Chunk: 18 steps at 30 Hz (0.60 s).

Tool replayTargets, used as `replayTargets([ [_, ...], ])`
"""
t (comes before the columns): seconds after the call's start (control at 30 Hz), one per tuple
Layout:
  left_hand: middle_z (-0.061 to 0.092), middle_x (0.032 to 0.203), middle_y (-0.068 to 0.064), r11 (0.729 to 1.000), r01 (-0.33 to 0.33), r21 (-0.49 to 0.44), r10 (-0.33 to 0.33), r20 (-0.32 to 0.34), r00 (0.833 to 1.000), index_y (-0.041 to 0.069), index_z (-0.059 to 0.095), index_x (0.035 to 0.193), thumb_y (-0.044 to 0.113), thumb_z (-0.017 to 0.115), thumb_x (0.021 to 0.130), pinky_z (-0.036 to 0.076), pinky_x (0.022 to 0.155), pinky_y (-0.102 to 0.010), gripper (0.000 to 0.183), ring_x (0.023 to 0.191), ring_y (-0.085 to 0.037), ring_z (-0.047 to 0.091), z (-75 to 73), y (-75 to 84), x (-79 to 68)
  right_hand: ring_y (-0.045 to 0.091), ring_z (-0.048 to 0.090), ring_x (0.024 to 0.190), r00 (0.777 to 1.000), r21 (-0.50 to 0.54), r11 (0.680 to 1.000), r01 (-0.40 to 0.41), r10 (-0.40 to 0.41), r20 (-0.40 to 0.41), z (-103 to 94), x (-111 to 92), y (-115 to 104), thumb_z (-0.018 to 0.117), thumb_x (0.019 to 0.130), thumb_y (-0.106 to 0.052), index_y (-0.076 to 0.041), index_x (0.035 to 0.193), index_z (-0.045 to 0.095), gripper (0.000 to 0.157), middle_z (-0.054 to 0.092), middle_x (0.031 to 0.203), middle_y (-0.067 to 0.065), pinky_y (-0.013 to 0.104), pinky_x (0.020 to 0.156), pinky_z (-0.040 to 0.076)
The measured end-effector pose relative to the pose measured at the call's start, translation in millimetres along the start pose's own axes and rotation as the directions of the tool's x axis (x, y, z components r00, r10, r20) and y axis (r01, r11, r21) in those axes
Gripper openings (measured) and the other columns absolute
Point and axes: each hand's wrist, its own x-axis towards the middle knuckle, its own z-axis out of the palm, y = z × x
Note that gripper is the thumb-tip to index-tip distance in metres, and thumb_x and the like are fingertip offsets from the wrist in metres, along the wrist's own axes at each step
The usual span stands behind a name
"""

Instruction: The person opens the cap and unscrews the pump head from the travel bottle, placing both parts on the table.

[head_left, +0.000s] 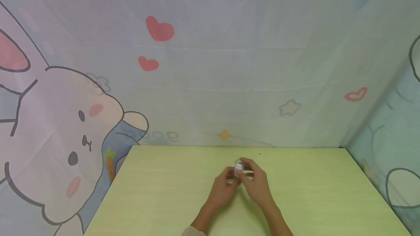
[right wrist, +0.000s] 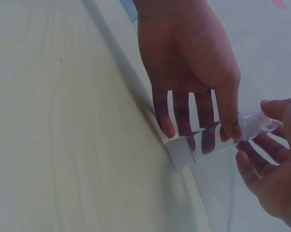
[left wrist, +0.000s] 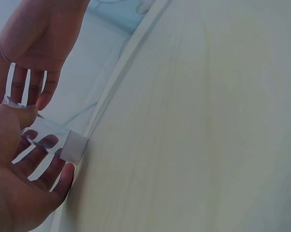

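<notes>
A small clear cylindrical bottle with a white end piece stands roughly upright over the middle of the table. My left hand grips its body low down, thumb on one side and fingers round the other. They show through the clear wall in the right wrist view. Higher up, my right hand holds the top part with thumb and fingers. That top part looks transparent with something whitish inside. Whether the white end rests on the table cannot be told.
The light yellow-green wooden table spreads to both sides of the hands. A tiny dark speck lies near its far edge. Behind the table hangs a printed cloth with a rabbit, hearts and stars.
</notes>
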Motion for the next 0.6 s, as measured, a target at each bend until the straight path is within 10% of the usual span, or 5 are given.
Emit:
replayTargets([
  [0.6,0.069,0.134,-0.004,1.0,-0.013,0.008,0.013,-0.012,1.0,0.019,0.063,0.133,0.037,0.066,0.106,0.059,0.089,-0.028,0.033,0.122,-0.028,0.067,0.4,-1.7,0.4,0.025,0.068,0.111,1.0,0.01,1.0,-0.004,0.004,0.005,-1.2,0.9,1.5,0.077,0.1,-0.014,-0.008,0.137,0.066,0.039,0.072,0.119,0.005,0.037,0.091,0.06],
])
